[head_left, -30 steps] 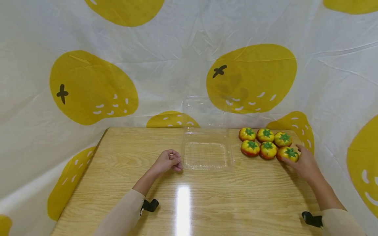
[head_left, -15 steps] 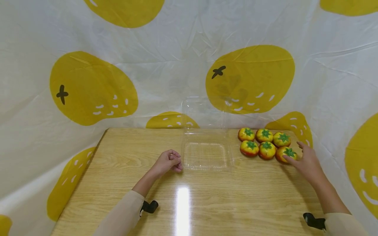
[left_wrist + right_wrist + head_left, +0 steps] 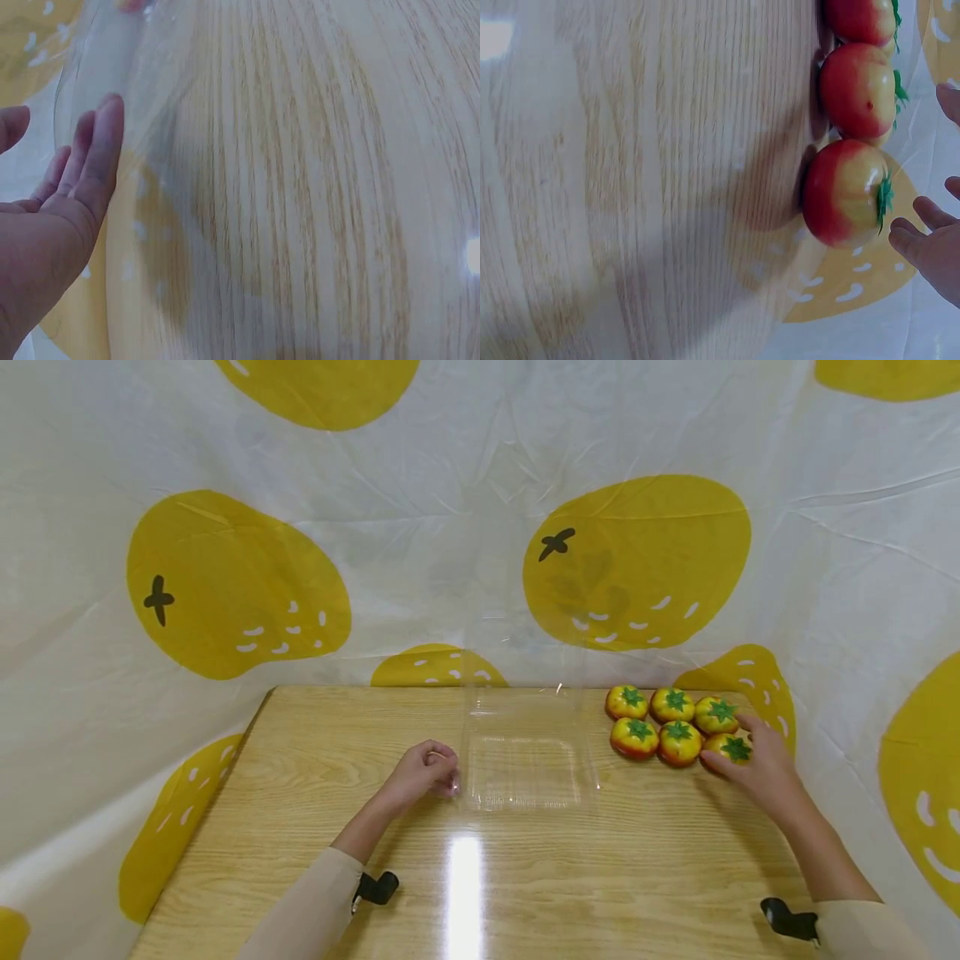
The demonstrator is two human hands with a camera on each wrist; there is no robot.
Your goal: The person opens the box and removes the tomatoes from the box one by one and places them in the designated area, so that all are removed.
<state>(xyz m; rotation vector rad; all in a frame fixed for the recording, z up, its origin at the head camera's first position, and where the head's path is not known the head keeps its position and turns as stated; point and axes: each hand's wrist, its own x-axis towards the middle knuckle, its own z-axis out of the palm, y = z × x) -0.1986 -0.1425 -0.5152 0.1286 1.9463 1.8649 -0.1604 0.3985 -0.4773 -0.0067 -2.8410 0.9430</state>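
A clear plastic clamshell container (image 3: pixel 525 797) lies on the table with its lid (image 3: pixel 521 652) raised at the back. My left hand (image 3: pixel 422 777) is at the container's left edge; in the left wrist view the fingers (image 3: pixel 101 157) extend along the clear plastic, thumb apart. To the right sit several red-and-yellow tomatoes with green star-shaped tops in two rows. Over the front right tomato (image 3: pixel 726 745) hovers my right hand (image 3: pixel 768 772), thumb and fingers spread around its top. The right wrist view shows a gap between those fingertips (image 3: pixel 904 234) and that tomato.
The wooden table (image 3: pixel 337 718) has its back edge against a white cloth (image 3: pixel 420 560) printed with big yellow fruit. Cloth also hangs at both sides. The back right tomato (image 3: pixel 716 714) stands close behind the front right one.
The container has shifted slightly toward me, and my left hand has moved a little left. My right hand drew back from the front right tomato, then came back over it.
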